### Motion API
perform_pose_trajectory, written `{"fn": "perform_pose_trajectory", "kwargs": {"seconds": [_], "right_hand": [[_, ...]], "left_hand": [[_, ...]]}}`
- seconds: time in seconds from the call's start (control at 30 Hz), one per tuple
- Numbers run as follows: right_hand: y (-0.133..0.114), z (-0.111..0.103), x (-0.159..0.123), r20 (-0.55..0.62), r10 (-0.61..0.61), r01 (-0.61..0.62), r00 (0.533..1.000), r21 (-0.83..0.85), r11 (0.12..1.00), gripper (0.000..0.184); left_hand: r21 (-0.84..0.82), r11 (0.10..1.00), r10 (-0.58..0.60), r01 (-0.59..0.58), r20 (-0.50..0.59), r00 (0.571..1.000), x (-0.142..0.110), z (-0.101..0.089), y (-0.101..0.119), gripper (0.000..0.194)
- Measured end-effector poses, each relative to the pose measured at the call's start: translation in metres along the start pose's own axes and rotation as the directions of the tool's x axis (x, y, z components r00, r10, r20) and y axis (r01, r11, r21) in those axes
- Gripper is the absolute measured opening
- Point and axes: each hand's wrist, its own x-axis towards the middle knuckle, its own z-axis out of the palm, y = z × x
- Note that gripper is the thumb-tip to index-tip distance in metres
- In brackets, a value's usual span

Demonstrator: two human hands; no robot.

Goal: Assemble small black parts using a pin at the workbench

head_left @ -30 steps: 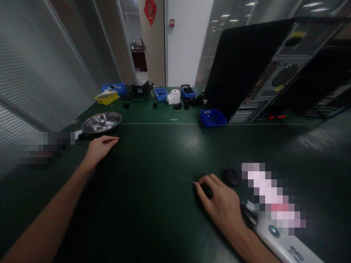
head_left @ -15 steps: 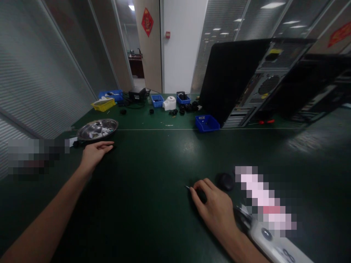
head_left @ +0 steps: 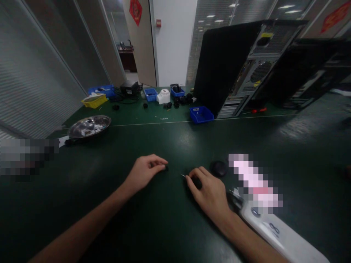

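Observation:
My left hand (head_left: 148, 168) is over the middle of the green table, thumb and fingers pinched on a small dark piece (head_left: 166, 168) whose kind is too small to tell. To its right, my right hand (head_left: 207, 186) is closed around a thin tool with a pointed metal tip (head_left: 183, 175). That tip points left toward the pinched piece, with a short gap between them. Most of the tool is hidden in the fingers. Just beyond my right hand lies a round black object (head_left: 218, 168). A white device marked 8 (head_left: 274, 228) lies beside my right forearm.
A metal bowl (head_left: 74, 132) holding small white bits stands at the left. Farther back are a yellow bin (head_left: 95, 102), a blue bin (head_left: 201, 116), a white vented housing (head_left: 163, 96) and several black parts. A black computer case (head_left: 225, 62) stands at the back right.
My left hand has moved right, from near the metal bowl to close by my right hand, still pinching the small dark piece. The camera view has shifted slightly.

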Motion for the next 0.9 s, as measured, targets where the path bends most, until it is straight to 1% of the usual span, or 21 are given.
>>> {"fn": "perform_pose_trajectory", "kwargs": {"seconds": [0.03,0.07,0.13,0.23,0.37,0.53,0.63,0.77,0.9], "right_hand": [[0.000,0.000,0.000,-0.004,-0.002,0.002,1.000,0.006,1.000,0.019],[0.000,0.001,0.000,-0.002,-0.012,0.012,1.000,0.016,1.000,0.019],[-0.001,0.001,-0.001,0.015,-0.030,0.029,0.999,0.038,0.999,0.019],[-0.001,0.001,-0.001,0.028,-0.048,0.046,0.998,0.054,0.997,0.018],[-0.003,0.000,-0.001,0.038,-0.086,0.083,0.996,0.068,0.994,0.016],[-0.006,0.000,-0.001,0.055,-0.133,0.128,0.990,0.085,0.988,0.016],[-0.006,0.001,-0.001,0.056,-0.140,0.136,0.989,0.074,0.988,0.015],[-0.005,0.001,-0.001,0.061,-0.152,0.145,0.986,0.110,0.983,0.015],[-0.006,0.002,-0.001,0.084,-0.169,0.160,0.982,0.113,0.981,0.015]], "left_hand": [[-0.007,0.999,0.043,-0.042,0.043,0.998,-0.004,0.016,0.007,0.021],[-0.013,0.997,0.074,-0.074,0.058,0.996,-0.008,0.028,0.011,0.019],[-0.022,0.994,0.112,-0.111,0.052,0.992,-0.013,0.040,0.012,0.018],[-0.010,0.989,0.146,-0.146,0.046,0.988,-0.016,0.038,0.005,0.020],[0.028,0.974,0.223,-0.226,0.094,0.970,-0.019,0.033,-0.001,0.023],[0.055,0.945,0.317,-0.323,0.095,0.944,-0.024,0.037,-0.004,0.023],[0.062,0.932,0.349,-0.357,0.107,0.931,-0.025,0.037,-0.003,0.025],[0.051,0.922,0.378,-0.383,0.090,0.921,-0.025,0.037,-0.004,0.026],[0.075,0.890,0.440,-0.451,0.125,0.889,-0.026,0.041,-0.009,0.028]]}}
